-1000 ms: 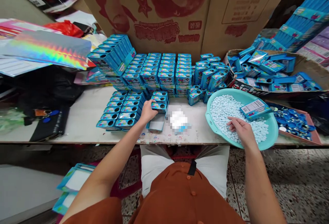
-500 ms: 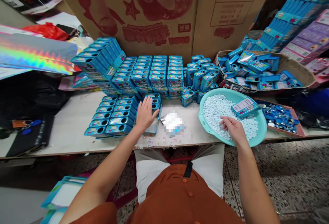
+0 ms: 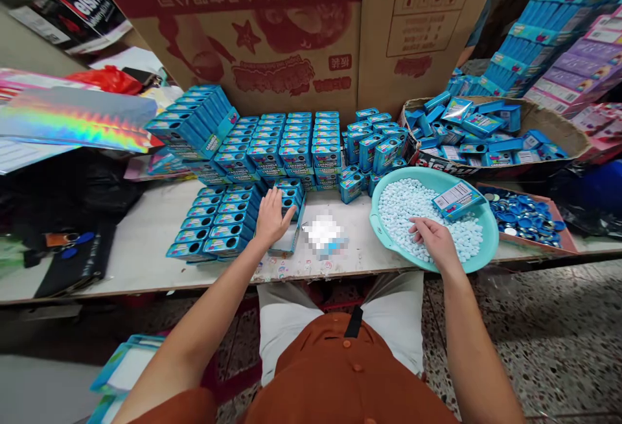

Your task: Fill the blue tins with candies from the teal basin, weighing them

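My left hand (image 3: 271,220) rests with fingers extended and thumb apart on a few small blue boxes (image 3: 290,192) with round dark holes on top. These sit at the far end of a shallow open tray (image 3: 287,242), partly hidden by the hand. On the right, a turquoise basin (image 3: 380,233) holds many small white candies (image 3: 401,200). My right hand (image 3: 437,242) reaches over its near rim, fingers curled together against the candies; what they hold, if anything, is hidden. One blue candy box (image 3: 458,201) lies on the candies beyond that hand.
Rows of blue boxes (image 3: 228,233) stand left of my left hand, with more stacked behind. A large carton (image 3: 291,41) rises at the back. Right lie a cut carton (image 3: 558,129) of loose boxes and a pink tray of blue lids (image 3: 522,220). A pixelated white patch covers something between my hands.
The camera view has shifted slightly. Both hands stay in nearly the same places, the left on the boxes and the right at the candies.
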{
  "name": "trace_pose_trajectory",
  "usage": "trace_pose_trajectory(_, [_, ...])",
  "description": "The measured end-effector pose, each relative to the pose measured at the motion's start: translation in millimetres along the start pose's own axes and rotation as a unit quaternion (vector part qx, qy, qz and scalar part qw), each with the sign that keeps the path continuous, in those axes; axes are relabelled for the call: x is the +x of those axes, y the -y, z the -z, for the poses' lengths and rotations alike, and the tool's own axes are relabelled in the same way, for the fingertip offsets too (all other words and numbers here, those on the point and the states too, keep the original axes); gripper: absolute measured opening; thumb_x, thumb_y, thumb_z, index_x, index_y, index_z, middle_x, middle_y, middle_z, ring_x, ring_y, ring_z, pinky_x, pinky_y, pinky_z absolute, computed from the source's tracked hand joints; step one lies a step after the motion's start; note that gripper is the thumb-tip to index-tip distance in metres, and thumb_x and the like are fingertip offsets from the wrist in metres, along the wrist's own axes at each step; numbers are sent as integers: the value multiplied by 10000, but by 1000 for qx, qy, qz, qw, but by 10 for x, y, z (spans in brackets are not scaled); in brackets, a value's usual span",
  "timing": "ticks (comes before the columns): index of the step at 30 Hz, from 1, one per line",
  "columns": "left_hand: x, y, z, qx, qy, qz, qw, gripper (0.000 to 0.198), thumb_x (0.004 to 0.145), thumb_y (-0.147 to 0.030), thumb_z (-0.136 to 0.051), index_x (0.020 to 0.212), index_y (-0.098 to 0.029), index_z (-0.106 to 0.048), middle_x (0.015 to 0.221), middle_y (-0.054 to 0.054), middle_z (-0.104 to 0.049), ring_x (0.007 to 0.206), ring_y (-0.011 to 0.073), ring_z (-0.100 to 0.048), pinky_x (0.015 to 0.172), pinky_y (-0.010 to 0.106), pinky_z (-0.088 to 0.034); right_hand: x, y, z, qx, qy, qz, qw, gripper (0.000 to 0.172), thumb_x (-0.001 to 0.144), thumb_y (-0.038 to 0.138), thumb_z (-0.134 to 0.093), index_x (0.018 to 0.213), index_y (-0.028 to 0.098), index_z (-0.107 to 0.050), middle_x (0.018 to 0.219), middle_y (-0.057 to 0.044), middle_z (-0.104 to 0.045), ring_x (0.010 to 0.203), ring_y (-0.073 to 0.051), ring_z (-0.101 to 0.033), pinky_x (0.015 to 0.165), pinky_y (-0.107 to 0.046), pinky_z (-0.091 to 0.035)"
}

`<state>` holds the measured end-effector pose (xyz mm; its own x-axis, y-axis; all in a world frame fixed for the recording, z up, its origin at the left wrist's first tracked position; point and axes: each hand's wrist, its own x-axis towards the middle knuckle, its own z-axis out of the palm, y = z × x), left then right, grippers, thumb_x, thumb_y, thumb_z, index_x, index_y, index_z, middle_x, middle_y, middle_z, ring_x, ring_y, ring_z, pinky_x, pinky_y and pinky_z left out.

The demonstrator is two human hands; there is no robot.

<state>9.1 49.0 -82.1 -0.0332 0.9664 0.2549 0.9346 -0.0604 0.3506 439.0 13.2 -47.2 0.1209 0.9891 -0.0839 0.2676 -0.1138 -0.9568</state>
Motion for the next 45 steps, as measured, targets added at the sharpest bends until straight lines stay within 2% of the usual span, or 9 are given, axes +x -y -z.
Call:
trace_pose_trajectory(5, [-18,-197,76,12,-42,-12,999,706,898,-563,-398,1444,-122,-323,1532,185,-314,1459,327,-197,1182,546,-99,-5,-8,-8,-1,0,-1,1000,405,801,510,-561,943,156,-696,750,-41,-658,569,-123,-540,544,-252,-438])
trace_pose_trajectory(8, [38,-616,48,-13,-88,-108,990,612,874,-520,-496,1365,-162,-430,1419,161,-470,1393,311,-329,1165,501,-186,-5,-14,-9,-11,4,6,1000,390,809,497,-544,943,164,-697,752,-36,-660,574,-128,-542,556,-255,-441])
trace_pose_trajectory(11, [214,-1103,-140,-56,-54,-168,983,526,855,-490,-559,1273,-177,-495,1282,148,-570,1264,298,-464,1091,457,-303,-6,-22,-8,-25,-2,16,1000,373,826,486,-527,936,177,-704,760,-31,-665,583,-131,-555,577,-259,-445])
trace_pose_trajectory(13, [373,-1355,-343,-79,-44,-122,988,545,836,-502,-590,1248,-162,-482,1267,169,-565,1233,312,-482,1043,451,-341,-11,-19,-9,-31,-7,20,999,360,836,476,-520,931,183,-706,759,-26,-665,584,-130,-560,587,-260,-443])
trace_pose_trajectory(17, [637,-1591,-747,-132,-22,80,988,625,760,-499,-691,1203,-147,-426,1205,191,-567,1144,310,-545,924,405,-422,-16,-6,-15,-35,-9,28,999,349,841,475,-522,920,188,-704,749,-20,-661,580,-133,-560,593,-264,-440])
trace_pose_trajectory(23, [610,-1533,-814,-154,-4,106,982,351,795,-362,-670,1052,-181,-513,1051,125,-603,1010,270,-599,831,351,-447,-4,-17,-3,-29,1,24,999,373,846,504,-521,932,190,-702,750,-22,-659,589,-137,-562,600,-265,-448])
trace_pose_trajectory(31, [-104,-1109,-30,-182,-105,24,977,332,812,-397,-652,1063,-189,-590,929,45,-582,838,191,-579,763,303,-474,-3,-46,26,-31,-12,19,999,414,839,527,-542,974,175,-713,773,-32,-670,606,-130,-556,609,-260,-446])
trace_pose_trajectory(34, [-351,-974,103,-182,-123,40,975,347,816,-414,-647,1073,-187,-596,931,46,-588,835,186,-582,765,304,-487,-1,-57,32,-27,-22,16,999,386,831,515,-564,956,183,-717,775,-27,-667,605,-123,-547,605,-255,-439])
trace_pose_trajectory(45, [-557,-800,-236,-203,-95,89,970,349,811,-350,-649,1118,-203,-575,1004,63,-597,922,214,-604,817,339,-499,-3,-11,23,-24,-36,-4,999,366,813,482,-594,948,163,-711,761,-31,-660,597,-122,-531,575,-253,-432])
